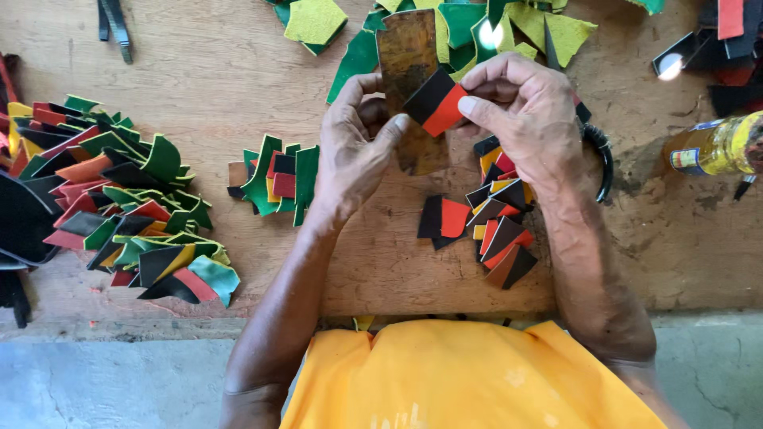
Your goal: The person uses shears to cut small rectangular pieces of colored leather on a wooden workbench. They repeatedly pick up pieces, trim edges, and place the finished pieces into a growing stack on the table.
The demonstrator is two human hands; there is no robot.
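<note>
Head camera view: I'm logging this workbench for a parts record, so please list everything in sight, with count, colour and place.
Two-tone patch: one, black and red, pinched between both hands.
Worn card: one, brown, behind the patch.
Small patch pile: many, black, red, orange and yellow, under the right wrist.
Middle stack: several, green, red and black, left of the left hand.
Large heap: many, green, red, black and yellow, far left.
Scraps: many, green and yellow, top edge.
Bottle: one, yellow liquid, right edge.
Bench: one, bare wood.
Shirt: one, yellow, bottom.
Bangle: one, black, right wrist.
Left hand: fingers on patch.
Right hand: fingers on patch.
</note>
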